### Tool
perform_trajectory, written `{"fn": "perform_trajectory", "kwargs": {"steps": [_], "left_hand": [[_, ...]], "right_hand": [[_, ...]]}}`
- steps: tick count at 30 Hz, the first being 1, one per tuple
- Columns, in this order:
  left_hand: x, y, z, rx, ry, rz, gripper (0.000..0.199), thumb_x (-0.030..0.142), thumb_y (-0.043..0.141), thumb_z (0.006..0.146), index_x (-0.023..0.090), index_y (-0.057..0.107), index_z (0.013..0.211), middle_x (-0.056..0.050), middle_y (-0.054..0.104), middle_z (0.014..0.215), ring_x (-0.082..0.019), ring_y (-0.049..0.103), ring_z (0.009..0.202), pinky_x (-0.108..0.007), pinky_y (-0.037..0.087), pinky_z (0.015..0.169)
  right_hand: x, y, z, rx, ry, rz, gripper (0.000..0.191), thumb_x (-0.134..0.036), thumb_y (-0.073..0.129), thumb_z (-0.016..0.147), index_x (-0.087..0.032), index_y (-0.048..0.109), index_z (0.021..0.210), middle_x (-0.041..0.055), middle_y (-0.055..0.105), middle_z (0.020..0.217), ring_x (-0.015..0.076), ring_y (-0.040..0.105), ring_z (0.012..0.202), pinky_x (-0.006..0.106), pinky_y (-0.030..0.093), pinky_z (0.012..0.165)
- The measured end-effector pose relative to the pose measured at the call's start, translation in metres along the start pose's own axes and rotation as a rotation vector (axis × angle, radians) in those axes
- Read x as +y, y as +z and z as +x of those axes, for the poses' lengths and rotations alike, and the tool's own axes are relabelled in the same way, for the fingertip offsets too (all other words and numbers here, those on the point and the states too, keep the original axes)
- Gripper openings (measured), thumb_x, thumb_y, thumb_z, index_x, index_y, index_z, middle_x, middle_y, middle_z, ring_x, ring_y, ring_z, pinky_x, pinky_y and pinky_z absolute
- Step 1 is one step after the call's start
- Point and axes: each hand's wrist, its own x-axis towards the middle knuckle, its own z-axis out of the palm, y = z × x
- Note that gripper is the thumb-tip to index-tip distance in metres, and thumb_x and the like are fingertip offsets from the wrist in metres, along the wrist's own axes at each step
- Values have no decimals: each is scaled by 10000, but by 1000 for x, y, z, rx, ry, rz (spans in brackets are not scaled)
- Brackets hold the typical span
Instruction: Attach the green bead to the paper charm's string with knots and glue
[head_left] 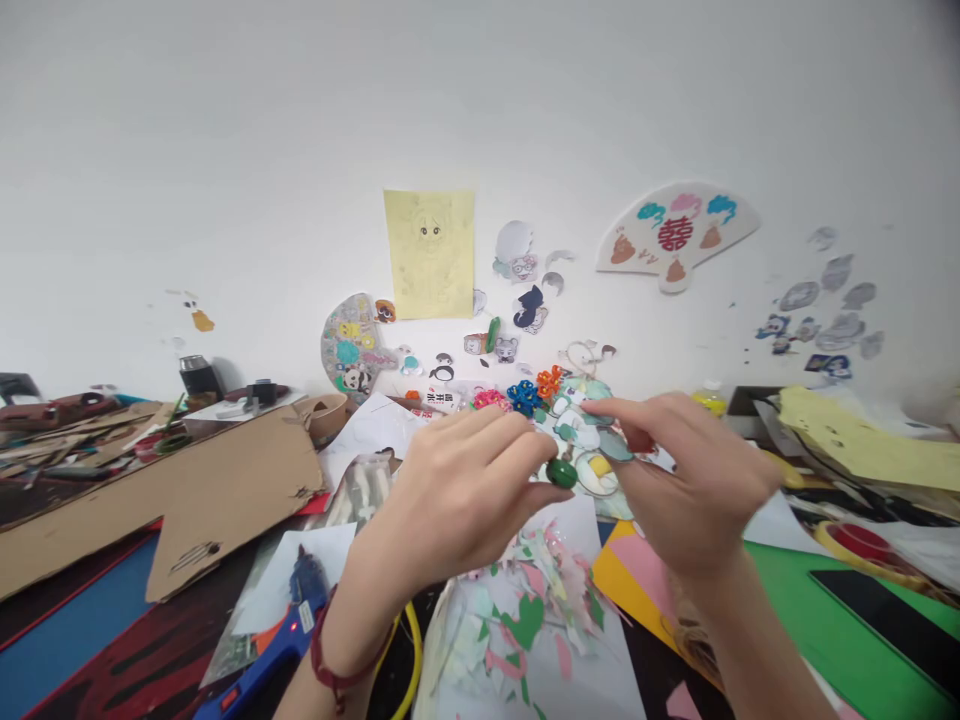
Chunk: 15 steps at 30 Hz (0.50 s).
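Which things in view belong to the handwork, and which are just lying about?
Likely job: green round piece pinched in left hand; perhaps glue gun, light on. What the right hand holds is unclear.
Seemingly lying about: phone, cardboard, flask.

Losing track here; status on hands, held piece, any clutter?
Left hand: pinching green rounded piece. Right hand: at grey-green piece, grip unclear. Paper scraps clutter space below.

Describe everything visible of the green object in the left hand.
The green object is small, dark green and rounded, with a glossy surface that looks like plastic or glass. The left hand pinches it between thumb and fingers; in view it appears above the paper scraps. Its covered part leaves the full shape unclear.
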Motion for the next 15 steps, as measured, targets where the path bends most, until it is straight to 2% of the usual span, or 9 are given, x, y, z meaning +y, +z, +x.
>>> {"fn": "perform_trajectory", "kwargs": {"steps": [3, 5, 7, 10, 12, 15], "left_hand": [[5, 5, 3, -28, 36, 60, 153, 270, 585, 992, 141, 633, 925, -18, 670, 780, -161, 575, 693, -297, 404, 611], [4, 6, 3, -54, -9, -9, 191, 324, 609, 983, 141, 629, 935, -17, 674, 798, -157, 583, 705, -293, 410, 619], [1, 6, 3, -96, -117, -203, 290, 437, 631, 957, 147, 628, 959, -11, 675, 823, -145, 597, 730, -278, 429, 647], [-4, 7, 2, -118, -303, -548, 402, 540, 489, 1000, 170, 643, 970, -2, 675, 817, -118, 608, 729, -246, 450, 668], [-3, 11, 2, -57, -403, -698, 435, 530, 411, 1032, 177, 649, 943, 1, 671, 773, -106, 600, 683, -236, 445, 639], [4, 18, 6, 17, -529, -847, 315, 453, 537, 1001, 181, 649, 890, 9, 661, 726, -110, 607, 660, -236, 448, 614]], "right_hand": [[3, 2, -3, 133, -57, -29, 388, 77, 565, 788, -239, 735, 937, -2, 644, 651, 148, 579, 590, 288, 437, 545], [7, 3, -5, 193, -112, -25, 416, 65, 591, 773, -252, 739, 997, 10, 686, 704, 173, 634, 622, 309, 484, 572], [12, 2, -8, 224, -154, -21, 464, 63, 605, 761, -263, 740, 1062, 13, 701, 730, 191, 661, 649, 327, 513, 590], [16, -1, -12, 231, -204, -18, 500, 64, 614, 754, -268, 740, 1106, 9, 706, 745, 200, 676, 674, 340, 544, 609], [17, -3, -13, 214, -237, -24, 471, 58, 627, 759, -262, 744, 1085, 5, 701, 741, 195, 680, 681, 339, 560, 622], [15, -4, -12, 190, -282, -58, 394, 49, 662, 771, -243, 746, 1022, 4, 676, 723, 182, 675, 690, 319, 564, 622]]}}
